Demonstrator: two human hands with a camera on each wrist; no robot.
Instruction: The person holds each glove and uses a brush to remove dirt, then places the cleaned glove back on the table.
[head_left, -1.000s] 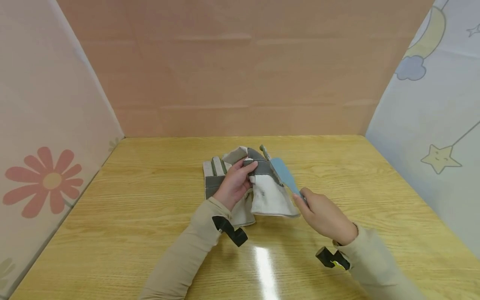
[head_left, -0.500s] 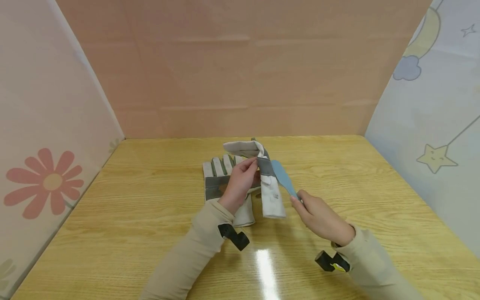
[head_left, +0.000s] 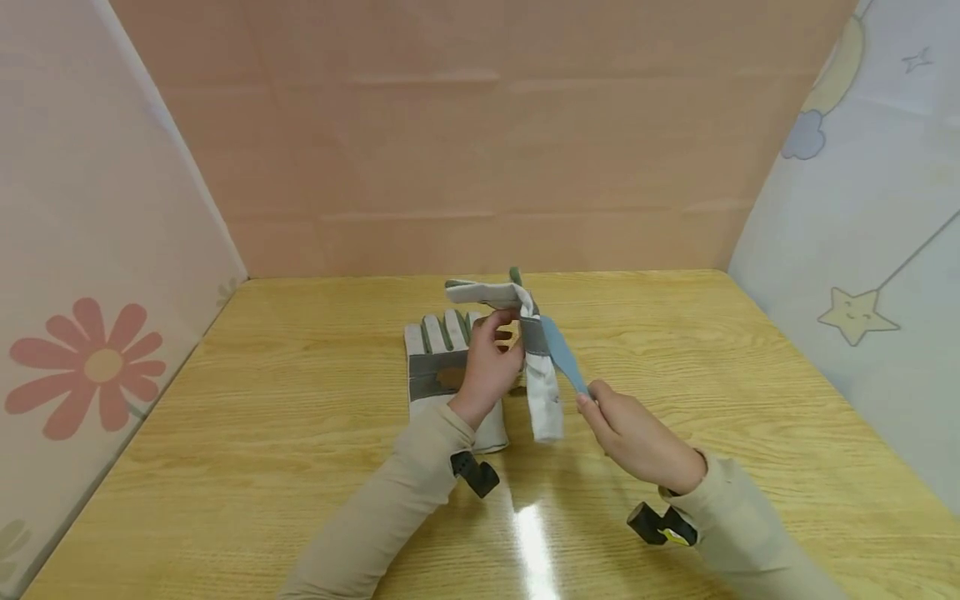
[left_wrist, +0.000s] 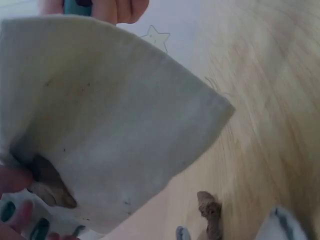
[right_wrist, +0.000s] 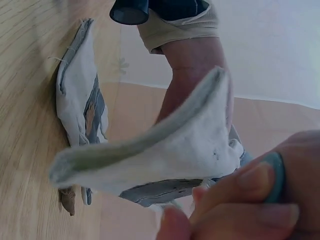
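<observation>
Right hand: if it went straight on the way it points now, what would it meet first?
Most likely the raised glove in the left hand: the blue tool the right hand grips slants toward it and shows at its right edge in the head view. Depth there is unclear.

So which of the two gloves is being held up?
The bent glove beside the blue spatula: the left hand grips it above the table. The other glove, with the brown patch, lies flat on the table.
</observation>
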